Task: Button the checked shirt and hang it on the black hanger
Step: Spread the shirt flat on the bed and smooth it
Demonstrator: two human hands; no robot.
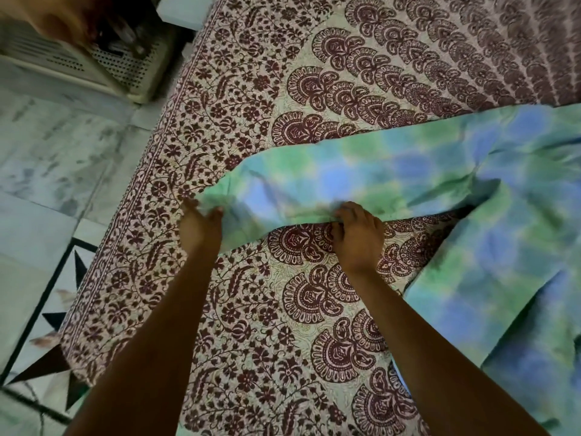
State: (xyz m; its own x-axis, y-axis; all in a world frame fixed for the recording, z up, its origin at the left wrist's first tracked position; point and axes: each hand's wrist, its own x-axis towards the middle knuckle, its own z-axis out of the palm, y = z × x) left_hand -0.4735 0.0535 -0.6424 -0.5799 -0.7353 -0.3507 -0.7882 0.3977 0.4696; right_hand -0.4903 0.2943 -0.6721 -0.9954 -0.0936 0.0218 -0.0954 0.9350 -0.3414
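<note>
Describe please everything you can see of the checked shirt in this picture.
The checked shirt is soft, thin-looking cloth in blurred green and blue squares. Its body lies crumpled at the right on the patterned bedspread; one sleeve stretches left across it. The left hand pinches the sleeve's end, and the right hand grips its lower edge. No buttons or collar show.

Both bare forearms reach forward and away from the camera, roughly parallel, a gap between them; the left hand [201, 226] has its fingers curled, pinching the end of a sleeve [330, 180]; the right hand [358, 237] lies knuckles-up (its back to the camera), fingers curled down over the same sleeve's near edge; the hands are apart, level with each other.
</note>
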